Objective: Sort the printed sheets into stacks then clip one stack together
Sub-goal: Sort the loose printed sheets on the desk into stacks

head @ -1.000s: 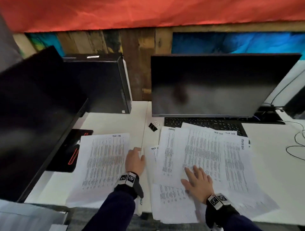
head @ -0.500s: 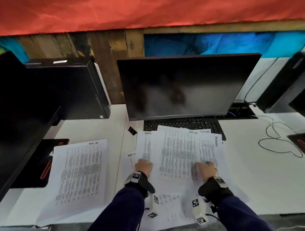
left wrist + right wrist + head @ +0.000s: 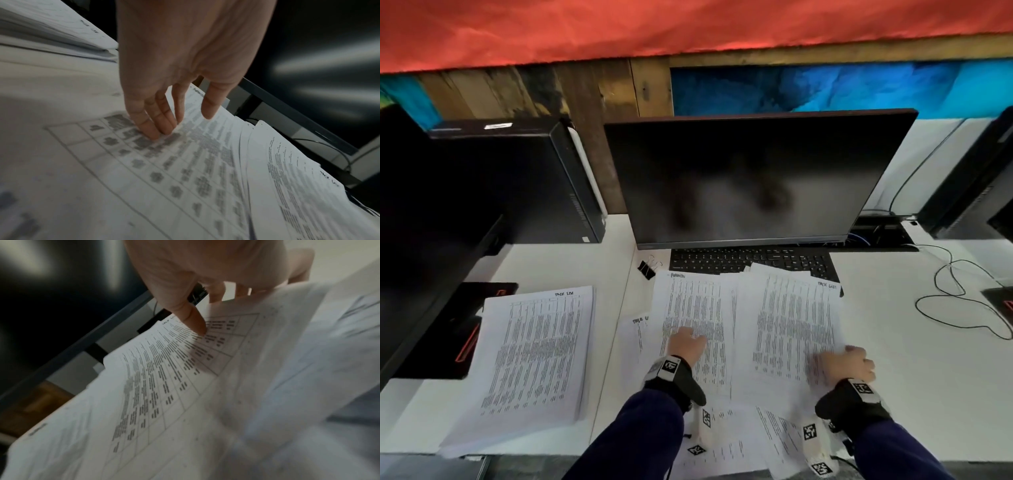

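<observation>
Left hand flat, fingers straight, pressing loose sheets. Right hand pinching a sheet by its edge. Neat stack apart at left; clip near keyboard.

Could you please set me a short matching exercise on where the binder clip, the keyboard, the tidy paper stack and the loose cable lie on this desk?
Things:
1. binder clip
2. keyboard
3. tidy paper stack
4. loose cable

Places:
A. far right of the desk
B. partly under the spread sheets
C. left of both hands
D. just left of the keyboard

Pairs: 1-D, 2-B, 3-C, 4-A
</observation>
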### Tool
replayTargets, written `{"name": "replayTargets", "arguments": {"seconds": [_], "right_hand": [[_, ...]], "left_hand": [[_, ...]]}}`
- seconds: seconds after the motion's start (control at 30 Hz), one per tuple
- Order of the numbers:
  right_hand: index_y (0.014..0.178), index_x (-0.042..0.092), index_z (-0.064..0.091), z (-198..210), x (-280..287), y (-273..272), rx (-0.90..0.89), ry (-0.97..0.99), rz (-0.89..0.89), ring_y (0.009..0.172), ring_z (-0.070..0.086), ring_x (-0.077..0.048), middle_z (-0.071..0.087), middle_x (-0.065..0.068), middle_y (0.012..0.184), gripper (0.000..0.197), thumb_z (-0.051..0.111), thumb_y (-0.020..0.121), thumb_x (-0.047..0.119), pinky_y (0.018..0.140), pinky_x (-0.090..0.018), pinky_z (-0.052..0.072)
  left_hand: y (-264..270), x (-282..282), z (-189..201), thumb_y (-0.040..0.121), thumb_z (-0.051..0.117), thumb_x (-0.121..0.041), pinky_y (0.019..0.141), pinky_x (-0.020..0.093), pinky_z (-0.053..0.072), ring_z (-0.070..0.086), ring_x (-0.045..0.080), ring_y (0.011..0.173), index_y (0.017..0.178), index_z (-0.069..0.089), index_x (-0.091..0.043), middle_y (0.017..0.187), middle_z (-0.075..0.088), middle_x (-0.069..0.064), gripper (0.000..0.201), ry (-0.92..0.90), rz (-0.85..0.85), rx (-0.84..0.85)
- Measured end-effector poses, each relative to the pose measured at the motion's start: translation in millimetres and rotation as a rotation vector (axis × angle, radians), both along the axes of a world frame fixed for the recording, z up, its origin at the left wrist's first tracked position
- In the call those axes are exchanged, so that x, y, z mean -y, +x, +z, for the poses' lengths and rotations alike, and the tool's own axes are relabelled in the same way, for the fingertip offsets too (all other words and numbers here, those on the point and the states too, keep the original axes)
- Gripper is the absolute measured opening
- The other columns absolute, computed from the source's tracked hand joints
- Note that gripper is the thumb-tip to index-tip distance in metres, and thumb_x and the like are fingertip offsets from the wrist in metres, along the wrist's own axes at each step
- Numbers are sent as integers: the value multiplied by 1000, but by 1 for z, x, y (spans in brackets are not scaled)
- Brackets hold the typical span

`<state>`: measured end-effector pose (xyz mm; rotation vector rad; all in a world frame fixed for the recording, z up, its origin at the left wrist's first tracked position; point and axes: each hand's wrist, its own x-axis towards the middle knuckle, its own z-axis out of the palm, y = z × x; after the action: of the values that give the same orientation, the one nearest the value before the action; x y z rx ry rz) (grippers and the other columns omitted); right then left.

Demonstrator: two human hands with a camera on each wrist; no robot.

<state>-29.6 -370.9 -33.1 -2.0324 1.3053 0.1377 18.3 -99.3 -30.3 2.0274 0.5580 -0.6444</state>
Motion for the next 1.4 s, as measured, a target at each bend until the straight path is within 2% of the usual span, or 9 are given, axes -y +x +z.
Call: {"name": "replayTargets", "arguments": {"seconds": [0.13,0.33,0.43,0.63,0.9,1.0,1.17,1.3,1.4], "right_hand": [[132,1,44,-8,9,4,101,176,82,117,51,-39,53,-23,128,54,63,83,16,98,-38,41],[97,2,52,-7,4,10,115,274,270,92,58,-34,60,-24,108,14,51,84,4,77,-36,47],[104,-3,56,-14,3,13,135,379,342,94,63,-36,66,-22,102,31,56,74,6,86,-46,52],[124,8,48,0,-9,12,265,211,210,105,55,-38,53,-20,118,41,56,84,14,94,-42,44],[133,0,45,-1,-32,25,215,318,185,115,53,-38,50,-23,133,47,51,88,11,98,-45,46],[134,4,43,-5,-49,33,180,497,134,110,51,-35,46,-19,132,52,54,86,19,88,-51,52],[113,20,32,7,-83,24,146,812,225,63,54,-20,54,-8,79,41,63,85,21,49,-24,45],[127,-3,49,14,-92,16,117,860,385,106,62,-37,62,-22,119,53,68,78,3,90,-49,52],[120,-3,58,21,-81,11,177,821,403,99,66,-36,67,-21,109,33,58,87,-4,90,-47,53]], "left_hand": [[-1,32,-5,82,52,-22,98,45,48,55,33,118,136,41,-8,135,52,15,57,-87,-9,-43],[5,52,-18,70,64,-25,94,41,48,59,35,111,125,49,2,121,59,21,62,-252,29,-84],[0,57,-20,70,73,-27,93,37,49,61,28,105,120,57,-3,114,64,12,58,-267,20,-112],[-15,39,20,95,43,-13,101,31,40,50,29,123,140,40,-9,136,51,10,45,38,-23,76],[-9,-67,9,85,50,-18,106,40,38,43,37,124,136,43,-10,138,39,19,52,361,185,-44],[-11,-67,6,85,54,-20,108,42,36,40,38,127,143,32,-8,142,34,19,63,209,254,-50],[-15,-54,4,80,67,-26,110,39,34,40,35,132,145,24,-3,146,37,17,82,-60,336,-20],[-21,-46,6,90,55,-13,113,40,31,40,30,133,144,33,-7,147,39,11,59,-16,188,95],[-27,-37,19,96,46,-10,111,35,32,43,26,131,144,34,-10,142,44,6,49,6,160,301]]}}
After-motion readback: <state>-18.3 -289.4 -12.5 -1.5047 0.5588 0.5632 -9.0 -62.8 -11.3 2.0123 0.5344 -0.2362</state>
